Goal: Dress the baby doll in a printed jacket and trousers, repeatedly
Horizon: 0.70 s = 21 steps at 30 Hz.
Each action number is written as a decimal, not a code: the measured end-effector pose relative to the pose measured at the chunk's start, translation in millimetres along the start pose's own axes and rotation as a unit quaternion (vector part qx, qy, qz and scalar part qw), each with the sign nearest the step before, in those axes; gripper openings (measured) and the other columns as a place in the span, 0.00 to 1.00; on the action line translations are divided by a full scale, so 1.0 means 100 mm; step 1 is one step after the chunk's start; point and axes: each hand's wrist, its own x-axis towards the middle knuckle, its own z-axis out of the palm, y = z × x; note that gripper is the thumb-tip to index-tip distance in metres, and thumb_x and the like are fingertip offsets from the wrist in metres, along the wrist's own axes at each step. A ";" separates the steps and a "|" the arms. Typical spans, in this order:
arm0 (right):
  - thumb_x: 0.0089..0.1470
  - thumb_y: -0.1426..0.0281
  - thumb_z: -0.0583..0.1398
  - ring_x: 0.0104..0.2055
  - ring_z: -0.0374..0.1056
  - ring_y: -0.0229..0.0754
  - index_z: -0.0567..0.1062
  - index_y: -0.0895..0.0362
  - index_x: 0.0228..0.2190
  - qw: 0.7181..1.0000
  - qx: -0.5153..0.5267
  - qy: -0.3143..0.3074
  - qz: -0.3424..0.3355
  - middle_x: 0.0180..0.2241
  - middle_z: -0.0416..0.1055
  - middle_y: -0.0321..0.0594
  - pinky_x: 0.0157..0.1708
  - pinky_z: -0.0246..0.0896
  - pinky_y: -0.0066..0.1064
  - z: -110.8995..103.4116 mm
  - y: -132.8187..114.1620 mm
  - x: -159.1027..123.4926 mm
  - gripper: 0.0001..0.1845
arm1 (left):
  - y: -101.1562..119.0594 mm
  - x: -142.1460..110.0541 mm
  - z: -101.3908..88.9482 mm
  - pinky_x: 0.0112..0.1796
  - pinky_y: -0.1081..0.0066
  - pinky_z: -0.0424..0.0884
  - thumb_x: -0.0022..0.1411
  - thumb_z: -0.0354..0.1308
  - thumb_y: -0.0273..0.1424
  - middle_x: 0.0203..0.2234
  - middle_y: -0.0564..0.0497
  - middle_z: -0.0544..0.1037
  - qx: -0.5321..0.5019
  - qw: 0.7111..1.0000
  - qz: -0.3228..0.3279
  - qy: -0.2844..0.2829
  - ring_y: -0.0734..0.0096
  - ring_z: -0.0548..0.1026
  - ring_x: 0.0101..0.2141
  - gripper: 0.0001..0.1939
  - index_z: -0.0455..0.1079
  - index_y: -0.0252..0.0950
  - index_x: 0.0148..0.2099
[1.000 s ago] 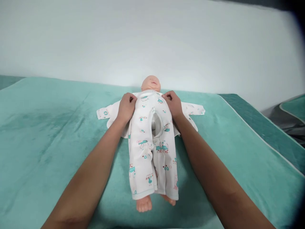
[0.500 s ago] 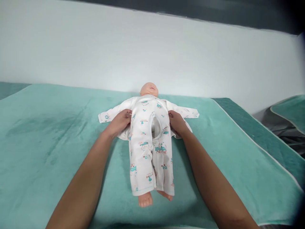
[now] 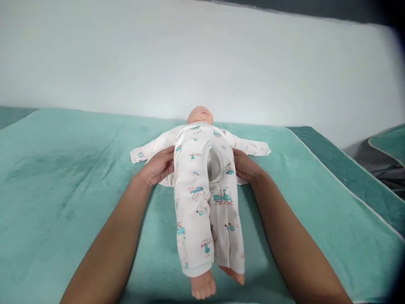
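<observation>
A baby doll lies on its back on a teal mat, head toward the wall, bare feet toward me. It wears a white printed romper with empty sleeves spread flat to both sides. My left hand grips the doll's left flank through the romper, fingers curled under the body. My right hand grips the opposite flank the same way. The doll's lower body looks lifted off the mat, legs hanging toward me. An oval gap in the romper's front shows at the belly.
A white wall rises right behind the mat. A darker teal strip borders the mat on the right. Another teal mat corner and grey fabric lie at the far right.
Both hands slid from the doll's shoulders down to its sides. The doll's trunk and legs have since come up and toward me, the feet now lower in view.
</observation>
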 end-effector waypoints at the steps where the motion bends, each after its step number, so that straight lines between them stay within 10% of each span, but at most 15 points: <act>1: 0.43 0.74 0.67 0.49 0.74 0.52 0.80 0.53 0.41 1.000 0.004 -0.004 0.000 0.46 0.78 0.42 0.47 0.74 0.43 0.01 -0.01 -0.02 0.19 | -0.02 0.01 -0.01 0.38 0.71 0.76 0.52 0.65 0.29 0.42 0.46 0.80 -0.005 1.000 0.001 -0.009 0.67 0.78 0.39 0.17 0.75 0.36 0.46; 7: 0.42 0.72 0.69 0.46 0.75 0.50 0.81 0.55 0.39 0.999 -0.001 -0.023 0.025 0.43 0.79 0.43 0.45 0.74 0.39 -0.02 -0.02 -0.03 0.17 | 0.00 -0.03 0.05 0.42 0.64 0.76 0.44 0.63 0.21 0.47 0.48 0.79 0.075 0.995 0.008 -0.059 0.59 0.78 0.45 0.36 0.68 0.43 0.58; 21: 0.44 0.71 0.68 0.41 0.75 0.49 0.80 0.53 0.37 1.000 0.005 0.017 -0.003 0.40 0.80 0.40 0.42 0.73 0.41 0.09 0.03 0.01 0.14 | 0.05 -0.10 0.32 0.44 0.55 0.74 0.51 0.64 0.39 0.42 0.44 0.81 0.163 0.987 0.004 0.012 0.49 0.76 0.45 0.21 0.76 0.36 0.47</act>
